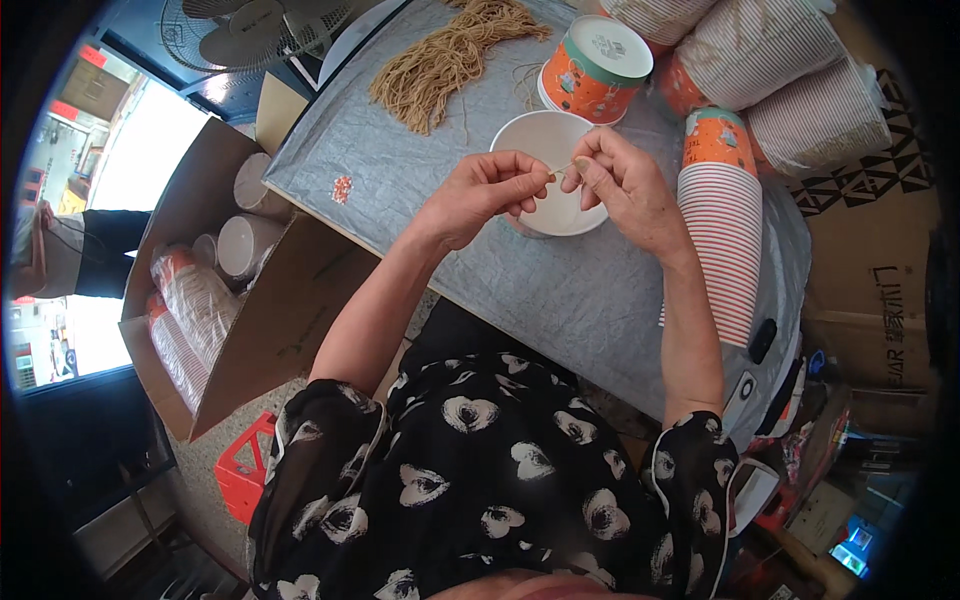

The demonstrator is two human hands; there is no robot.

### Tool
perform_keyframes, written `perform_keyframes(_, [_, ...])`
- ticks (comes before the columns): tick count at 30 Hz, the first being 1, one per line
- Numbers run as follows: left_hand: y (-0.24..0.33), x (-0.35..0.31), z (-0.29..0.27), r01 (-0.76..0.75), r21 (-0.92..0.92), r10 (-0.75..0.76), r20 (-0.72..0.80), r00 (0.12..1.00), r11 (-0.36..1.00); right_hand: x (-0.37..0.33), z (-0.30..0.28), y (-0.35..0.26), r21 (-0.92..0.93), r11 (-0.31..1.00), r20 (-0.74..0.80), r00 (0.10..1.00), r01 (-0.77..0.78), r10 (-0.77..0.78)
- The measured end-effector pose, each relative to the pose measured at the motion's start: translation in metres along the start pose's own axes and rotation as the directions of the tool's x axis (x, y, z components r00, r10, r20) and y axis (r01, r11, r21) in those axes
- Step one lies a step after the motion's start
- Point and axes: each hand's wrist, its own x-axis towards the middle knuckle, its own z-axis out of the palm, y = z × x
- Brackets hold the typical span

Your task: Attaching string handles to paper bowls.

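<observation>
Hands are meeting above a white paper bowl (545, 140) in the head view, seen from above. The left hand (480, 190) is pinching its thumb and forefinger together on one end of a thin tan string (562, 169). The right hand (620, 180) is pinching the other end, so both hands are closed on the string, fingertips almost touching. The string is stretching briefly between them, just over the bowl's open mouth.

The bowl is sitting on a grey plastic-covered table (580, 290). Behind it, an orange patterned paper cup with a white lid (595, 68) is lying tilted, close to the bowl's far rim. To the left of that, a loose bundle of tan strings (450, 58) is sprawling across the table's far end.

On the right, a tall nested stack of orange and white striped paper cups (722, 225) is lying along the table, beside the right forearm. More sleeves of striped cups wrapped in clear plastic (790, 80) are piling up at the top right, leaning on a brown cardboard box with black triangle marks (870, 210).

On the left, below the table edge, an open brown cardboard carton (250, 330) is holding white lidded cups and plastic-wrapped cup sleeves. A red plastic crate (245, 470) is resting on the floor near it.
</observation>
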Motion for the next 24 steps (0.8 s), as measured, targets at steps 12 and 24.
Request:
perform_keyframes(12, [-0.011, -0.006, 0.012, -0.254, 0.332, 0.313, -0.139, 0.939, 0.909, 0.001, 0.017, 0.004, 0.21, 0.975, -0.069, 0.994, -0.071, 0.087])
perform_keyframes(24, [-0.027, -0.007, 0.019, -0.377, 0.296, 0.451, -0.245, 0.858, 0.878, -0.003, 0.028, 0.011, 0.344, 0.921, -0.053, 0.976, -0.182, 0.213])
